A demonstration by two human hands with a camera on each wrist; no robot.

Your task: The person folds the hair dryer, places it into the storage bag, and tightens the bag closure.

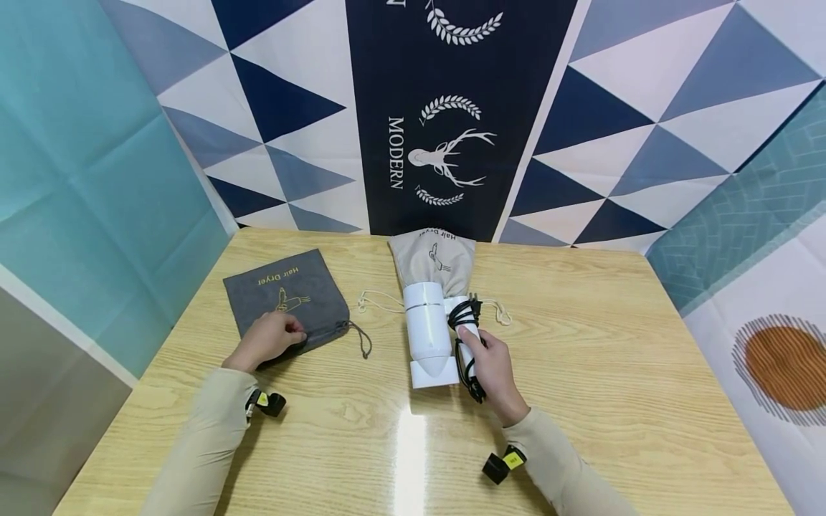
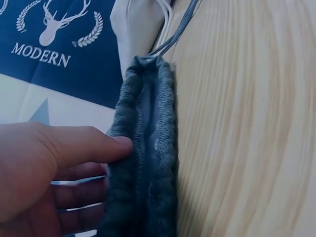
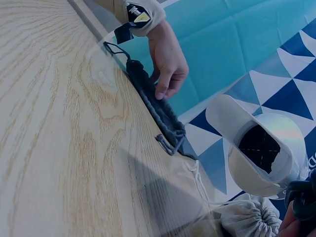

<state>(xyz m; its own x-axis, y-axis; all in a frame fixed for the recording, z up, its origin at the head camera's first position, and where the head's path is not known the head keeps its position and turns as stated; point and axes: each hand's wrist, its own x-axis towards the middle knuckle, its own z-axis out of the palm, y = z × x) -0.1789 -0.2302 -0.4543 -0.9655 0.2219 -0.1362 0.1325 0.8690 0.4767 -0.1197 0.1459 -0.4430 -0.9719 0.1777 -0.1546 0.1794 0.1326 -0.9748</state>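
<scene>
A dark grey drawstring bag (image 1: 310, 276) with a yellow "Hair Dryer" print lies at the left of the table. My left hand (image 1: 271, 335) pinches its mouth edge, the thumb on the near side and fingers behind, as the left wrist view shows. The bag's opening (image 2: 148, 128) is slightly parted there. My right hand (image 1: 495, 369) grips the handle of a white hair dryer (image 1: 426, 326), whose black cord (image 1: 462, 313) is wound around the handle. In the right wrist view, the dryer's nozzle (image 3: 219, 116) points toward the grey bag, held above the tabletop.
A beige drawstring bag (image 1: 432, 251) with a similar print lies beyond the dryer, its white cords (image 1: 381, 301) spread to both sides. The wooden table (image 1: 613, 358) backs onto patterned cloth (image 1: 290, 115). Grey cord (image 1: 364, 340) trails from the dark bag's corner.
</scene>
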